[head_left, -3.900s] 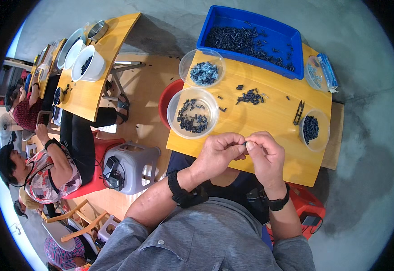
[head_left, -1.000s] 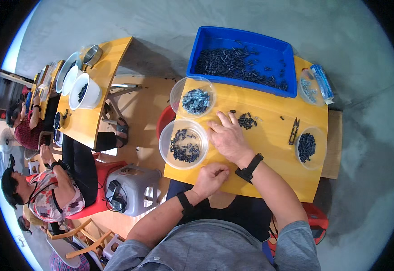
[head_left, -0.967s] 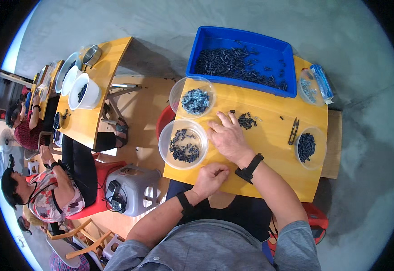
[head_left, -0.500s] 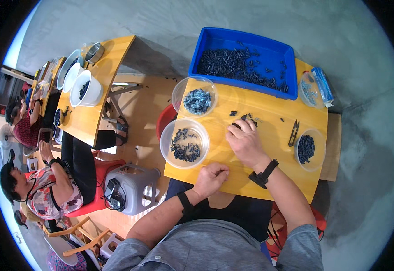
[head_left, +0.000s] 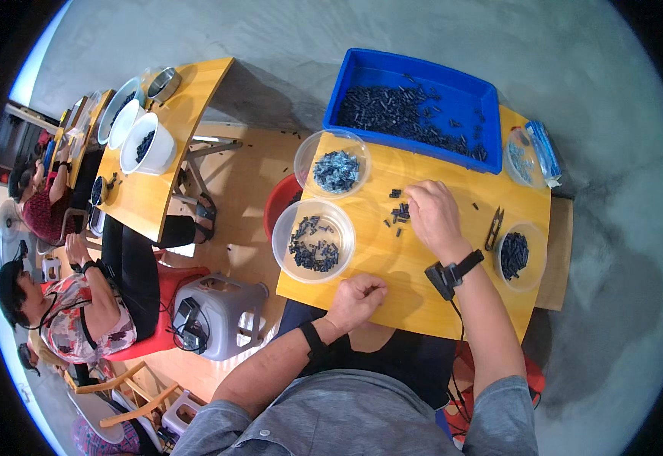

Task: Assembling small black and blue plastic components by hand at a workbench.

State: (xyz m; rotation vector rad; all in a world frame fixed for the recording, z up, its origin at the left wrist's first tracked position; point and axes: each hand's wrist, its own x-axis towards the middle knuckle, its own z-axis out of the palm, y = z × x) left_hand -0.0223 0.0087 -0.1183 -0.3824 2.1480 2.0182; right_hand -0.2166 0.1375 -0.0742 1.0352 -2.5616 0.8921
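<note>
My right hand is over the middle of the yellow table, its thumb and fingertips drawn together; whatever they grip is hidden. Small black cylindrical parts lie loose just left of its fingers. My left hand is curled closed at the table's near edge, and I cannot see what is inside it. Left of the hands, a clear bowl holds black parts. Behind it another clear bowl is filled with small light-blue and dark pieces.
A blue tray of black parts spans the table's far side. Right of my hand lie thread snips, a tub of black parts, a tub of light-blue bits and a blue packet. People sit at another table leftward.
My right hand has lifted up and right off the loose black parts, which now show more spread out. The left hand has stayed in place.
</note>
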